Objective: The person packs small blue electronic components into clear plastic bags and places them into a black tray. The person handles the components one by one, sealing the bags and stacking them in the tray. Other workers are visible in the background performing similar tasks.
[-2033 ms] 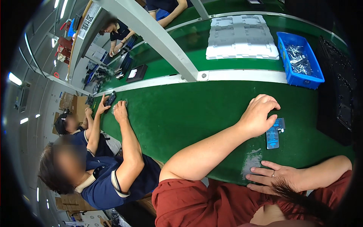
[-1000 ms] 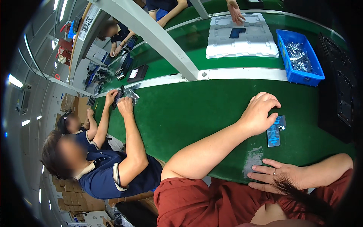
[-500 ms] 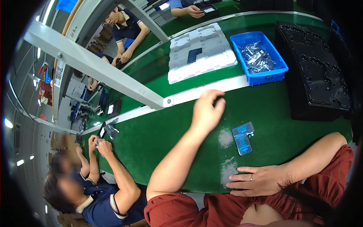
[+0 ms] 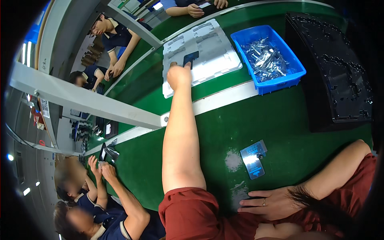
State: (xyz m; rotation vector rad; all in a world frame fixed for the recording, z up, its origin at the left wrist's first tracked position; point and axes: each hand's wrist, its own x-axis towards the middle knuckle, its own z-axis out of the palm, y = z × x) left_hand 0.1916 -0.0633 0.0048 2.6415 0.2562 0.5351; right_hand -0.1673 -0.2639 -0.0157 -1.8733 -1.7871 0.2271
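My left hand (image 4: 179, 76) reaches over the white moulded tray (image 4: 218, 60), thumb and forefinger apart. Its thumb tip is at the near-left edge of a dark L-shaped flat battery (image 4: 191, 59) on the tray; whether it touches cannot be told, and the other fingers are largely hidden. My right hand (image 4: 274, 203) lies flat with fingers spread at the near table edge, holding nothing. Beyond its fingertips, a second L-shaped battery (image 4: 252, 160), shiny with blue print, lies on the green table, apart from the hand.
A blue bin (image 4: 294, 78) of small clear-and-silver pieces stands right of the tray. A tall stack of black trays (image 4: 340, 76) is farther right. A white frame beam (image 4: 92, 98) crosses at left. Co-workers sit at left and across the table. Worn grey patches (image 4: 233, 160) mark the green surface.
My left hand has moved forward and left, from above the table to the battery on the white tray. My right hand stays flat at the edge. The view has shifted slightly.
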